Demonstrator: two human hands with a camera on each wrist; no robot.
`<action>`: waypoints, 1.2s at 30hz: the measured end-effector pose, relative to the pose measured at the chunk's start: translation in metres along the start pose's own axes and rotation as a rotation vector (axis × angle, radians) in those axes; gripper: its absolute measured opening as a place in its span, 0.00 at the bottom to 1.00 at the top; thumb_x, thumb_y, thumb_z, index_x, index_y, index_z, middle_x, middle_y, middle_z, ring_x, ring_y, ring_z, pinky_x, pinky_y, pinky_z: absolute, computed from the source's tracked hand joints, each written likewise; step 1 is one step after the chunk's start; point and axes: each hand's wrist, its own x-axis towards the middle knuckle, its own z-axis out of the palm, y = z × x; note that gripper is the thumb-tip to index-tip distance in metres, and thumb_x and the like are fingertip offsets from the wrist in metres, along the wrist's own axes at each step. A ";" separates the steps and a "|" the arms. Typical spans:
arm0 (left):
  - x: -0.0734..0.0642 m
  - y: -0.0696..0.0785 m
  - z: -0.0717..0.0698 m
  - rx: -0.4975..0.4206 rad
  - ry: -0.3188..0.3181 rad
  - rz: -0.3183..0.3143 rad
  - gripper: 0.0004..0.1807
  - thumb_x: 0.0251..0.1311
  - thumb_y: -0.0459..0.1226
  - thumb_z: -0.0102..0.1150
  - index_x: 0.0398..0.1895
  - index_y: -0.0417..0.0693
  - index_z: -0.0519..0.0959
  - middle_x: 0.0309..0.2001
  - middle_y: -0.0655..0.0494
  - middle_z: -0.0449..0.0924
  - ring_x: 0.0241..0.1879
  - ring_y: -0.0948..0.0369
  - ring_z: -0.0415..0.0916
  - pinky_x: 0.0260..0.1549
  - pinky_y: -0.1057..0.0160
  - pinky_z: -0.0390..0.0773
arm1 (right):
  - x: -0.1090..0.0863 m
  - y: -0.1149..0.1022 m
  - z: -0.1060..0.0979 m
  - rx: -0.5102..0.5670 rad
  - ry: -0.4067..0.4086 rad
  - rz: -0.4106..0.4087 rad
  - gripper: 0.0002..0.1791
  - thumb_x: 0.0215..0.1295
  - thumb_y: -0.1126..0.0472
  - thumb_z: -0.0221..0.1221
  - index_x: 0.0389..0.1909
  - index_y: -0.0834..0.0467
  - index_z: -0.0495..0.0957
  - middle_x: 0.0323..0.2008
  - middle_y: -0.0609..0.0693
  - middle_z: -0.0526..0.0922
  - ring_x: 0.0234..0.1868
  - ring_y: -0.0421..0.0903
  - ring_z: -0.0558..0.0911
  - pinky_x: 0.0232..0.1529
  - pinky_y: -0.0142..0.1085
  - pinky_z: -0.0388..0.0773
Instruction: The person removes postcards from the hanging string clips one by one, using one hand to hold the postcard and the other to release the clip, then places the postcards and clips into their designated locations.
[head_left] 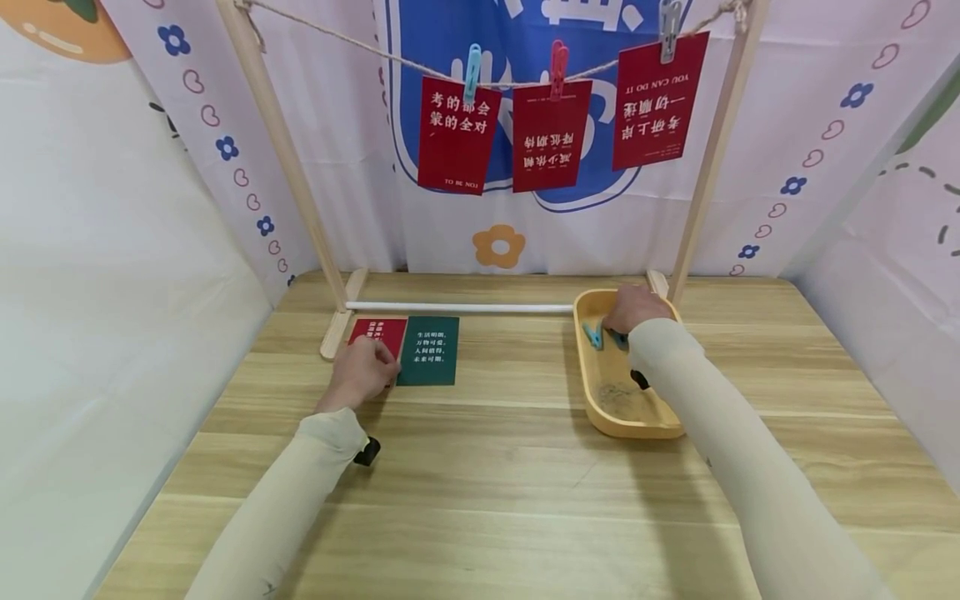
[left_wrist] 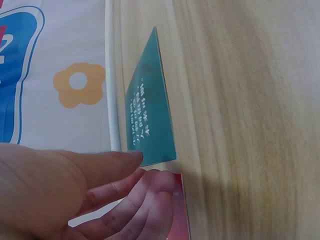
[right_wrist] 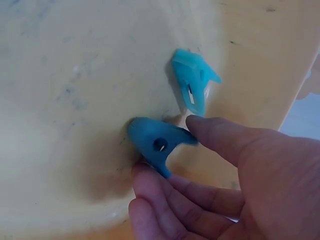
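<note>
My left hand is over a red card on the table, its fingers loosely bent at the card's near edge. In the left wrist view the thumb overlaps the near end of the green card, which lies flat beside the red one. Inside the yellow tray, my right hand pinches a dark blue clothespin by its two handles, thumb on one and fingers on the other. A lighter turquoise clothespin lies close by on the tray's bottom.
Three red cards hang from a rope by blue, pink and grey clothespins. The rope is tied between two wooden posts, joined low down by a white rod. A printed curtain is behind the frame.
</note>
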 end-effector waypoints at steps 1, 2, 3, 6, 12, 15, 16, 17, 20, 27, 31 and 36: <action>0.000 0.000 -0.001 0.001 0.003 0.004 0.10 0.71 0.37 0.65 0.38 0.38 0.89 0.40 0.43 0.89 0.46 0.47 0.78 0.47 0.50 0.80 | 0.000 0.000 0.000 0.003 0.003 0.000 0.13 0.69 0.56 0.61 0.36 0.64 0.78 0.28 0.54 0.74 0.28 0.49 0.75 0.29 0.42 0.75; 0.000 0.001 -0.001 -0.004 -0.001 0.003 0.10 0.71 0.38 0.65 0.38 0.39 0.89 0.40 0.43 0.89 0.47 0.46 0.78 0.46 0.51 0.80 | 0.000 0.000 -0.001 0.004 0.004 -0.001 0.13 0.69 0.56 0.61 0.36 0.64 0.78 0.28 0.54 0.74 0.28 0.49 0.76 0.30 0.42 0.75; -0.001 0.002 -0.002 -0.012 -0.008 0.000 0.10 0.72 0.38 0.65 0.39 0.39 0.89 0.40 0.43 0.89 0.47 0.46 0.78 0.44 0.53 0.80 | -0.001 0.000 -0.001 0.003 0.006 -0.002 0.13 0.69 0.56 0.61 0.36 0.64 0.78 0.29 0.55 0.75 0.28 0.50 0.76 0.30 0.42 0.76; -0.002 0.005 -0.003 -0.040 -0.028 -0.016 0.10 0.72 0.39 0.65 0.41 0.40 0.88 0.40 0.44 0.88 0.47 0.48 0.78 0.39 0.59 0.79 | -0.002 0.000 -0.002 0.001 0.017 -0.006 0.15 0.69 0.54 0.62 0.39 0.64 0.79 0.32 0.57 0.78 0.32 0.52 0.78 0.34 0.44 0.78; -0.002 0.011 -0.006 -0.063 -0.029 0.023 0.11 0.72 0.40 0.64 0.43 0.39 0.87 0.41 0.43 0.88 0.39 0.52 0.80 0.30 0.65 0.77 | -0.005 0.002 -0.008 -0.017 0.053 -0.031 0.17 0.72 0.51 0.61 0.36 0.64 0.80 0.41 0.63 0.83 0.39 0.57 0.79 0.45 0.52 0.83; -0.002 0.015 -0.008 -0.067 -0.024 0.040 0.12 0.73 0.41 0.64 0.44 0.39 0.87 0.45 0.41 0.88 0.40 0.52 0.81 0.31 0.65 0.78 | -0.007 0.003 -0.011 0.000 0.066 -0.043 0.18 0.73 0.51 0.62 0.34 0.63 0.80 0.42 0.63 0.84 0.39 0.56 0.79 0.44 0.51 0.82; -0.001 0.016 -0.009 -0.071 -0.024 0.040 0.13 0.73 0.41 0.64 0.44 0.40 0.87 0.47 0.41 0.88 0.42 0.52 0.81 0.32 0.65 0.79 | -0.008 0.003 -0.013 0.008 0.063 -0.043 0.18 0.73 0.50 0.61 0.35 0.63 0.80 0.42 0.63 0.84 0.39 0.56 0.79 0.42 0.49 0.82; -0.001 0.018 -0.010 -0.071 -0.023 0.045 0.13 0.73 0.42 0.64 0.45 0.40 0.87 0.48 0.41 0.88 0.43 0.52 0.81 0.34 0.65 0.79 | -0.008 0.003 -0.014 0.015 0.055 -0.047 0.18 0.74 0.50 0.61 0.36 0.63 0.80 0.43 0.62 0.84 0.39 0.56 0.80 0.41 0.48 0.82; 0.001 0.021 -0.010 -0.087 -0.028 0.066 0.13 0.73 0.42 0.64 0.46 0.40 0.87 0.48 0.41 0.89 0.42 0.52 0.84 0.38 0.62 0.84 | -0.012 0.003 -0.018 0.030 0.033 -0.061 0.20 0.75 0.48 0.60 0.40 0.64 0.80 0.47 0.65 0.83 0.42 0.57 0.80 0.41 0.48 0.84; 0.003 0.024 -0.010 -0.130 -0.044 0.124 0.13 0.73 0.39 0.62 0.48 0.38 0.86 0.49 0.40 0.89 0.45 0.51 0.85 0.48 0.53 0.88 | -0.020 0.000 -0.029 0.030 0.066 -0.126 0.23 0.74 0.46 0.61 0.27 0.61 0.75 0.36 0.60 0.79 0.38 0.55 0.77 0.42 0.49 0.82; 0.002 0.025 -0.014 -0.146 -0.040 0.132 0.14 0.74 0.39 0.61 0.50 0.36 0.85 0.50 0.39 0.88 0.47 0.50 0.84 0.46 0.55 0.86 | -0.021 -0.002 -0.033 0.022 0.085 -0.186 0.29 0.74 0.46 0.61 0.14 0.54 0.67 0.15 0.44 0.65 0.22 0.44 0.68 0.29 0.38 0.72; 0.002 0.027 -0.022 -0.141 -0.015 0.160 0.16 0.74 0.40 0.60 0.53 0.35 0.84 0.52 0.37 0.87 0.48 0.48 0.85 0.47 0.53 0.87 | -0.022 -0.003 -0.037 0.071 0.115 -0.245 0.27 0.75 0.47 0.62 0.17 0.58 0.77 0.16 0.44 0.71 0.24 0.44 0.70 0.26 0.35 0.68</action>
